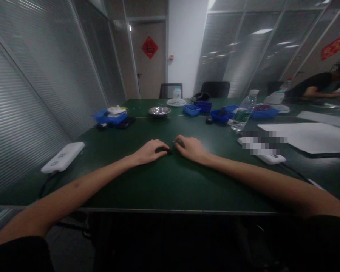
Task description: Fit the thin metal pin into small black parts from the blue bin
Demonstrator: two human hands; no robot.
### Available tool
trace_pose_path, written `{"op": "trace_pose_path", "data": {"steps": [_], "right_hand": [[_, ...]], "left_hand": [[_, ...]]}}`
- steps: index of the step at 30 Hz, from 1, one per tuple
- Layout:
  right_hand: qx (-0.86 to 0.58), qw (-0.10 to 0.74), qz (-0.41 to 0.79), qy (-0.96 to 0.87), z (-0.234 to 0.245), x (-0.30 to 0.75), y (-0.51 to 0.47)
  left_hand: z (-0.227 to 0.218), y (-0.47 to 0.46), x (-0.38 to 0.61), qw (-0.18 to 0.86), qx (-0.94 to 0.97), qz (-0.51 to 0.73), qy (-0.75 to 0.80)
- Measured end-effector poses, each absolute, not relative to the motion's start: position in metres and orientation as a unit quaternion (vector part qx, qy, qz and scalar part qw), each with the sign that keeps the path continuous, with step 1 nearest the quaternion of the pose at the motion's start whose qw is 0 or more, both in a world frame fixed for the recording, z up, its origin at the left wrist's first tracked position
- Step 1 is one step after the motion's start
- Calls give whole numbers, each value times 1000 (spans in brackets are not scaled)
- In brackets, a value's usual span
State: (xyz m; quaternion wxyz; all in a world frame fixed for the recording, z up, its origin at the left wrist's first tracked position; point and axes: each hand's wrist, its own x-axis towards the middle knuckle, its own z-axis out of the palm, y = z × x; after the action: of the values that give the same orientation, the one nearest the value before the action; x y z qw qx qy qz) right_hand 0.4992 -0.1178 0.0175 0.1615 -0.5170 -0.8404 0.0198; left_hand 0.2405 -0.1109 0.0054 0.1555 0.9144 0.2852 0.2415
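Over the middle of the dark green table (pixel 170 185), my two hands face each other with a small gap between them. My left hand (pixel 150 152) is closed, thumb and fingertips pinching a small black object (pixel 169 151) whose kind is too small to tell. Slightly higher and to the right, my right hand (pixel 191 148) is also closed in a pinch. A thin, light, pin-like piece (pixel 173 141) sticks out from its fingertips toward the left; the rest of it is hidden by the fingers.
Beyond my hands stand a metal bowl (pixel 159 111), blue trays (pixel 191 110) and a blue basket (pixel 110 118) with tissue. A clear water bottle (pixel 241 115) is to the right, near white sheets (pixel 314 134). White power banks (pixel 64 156) lie at both sides. Another person (pixel 314 88) leans at far right.
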Motion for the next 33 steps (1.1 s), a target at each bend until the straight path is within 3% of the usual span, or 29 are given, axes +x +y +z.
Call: {"op": "trace_pose_path", "data": {"steps": [13,20,24,29,33], "right_hand": [[-500,168,26,-849,19,501,-118],[-498,167,31,-851,18,501,-117],[-499,163,30,-851,18,501,-117],[-497,159,35,-853,20,500,-120],[-499,155,29,-852,21,499,-121]], "left_hand": [[4,-86,217,129,845,301,423],[-2,-41,135,-74,773,195,599],[4,-43,98,-122,724,186,653],[14,-57,119,-132,758,201,606],[15,-77,183,-7,895,166,415]]}}
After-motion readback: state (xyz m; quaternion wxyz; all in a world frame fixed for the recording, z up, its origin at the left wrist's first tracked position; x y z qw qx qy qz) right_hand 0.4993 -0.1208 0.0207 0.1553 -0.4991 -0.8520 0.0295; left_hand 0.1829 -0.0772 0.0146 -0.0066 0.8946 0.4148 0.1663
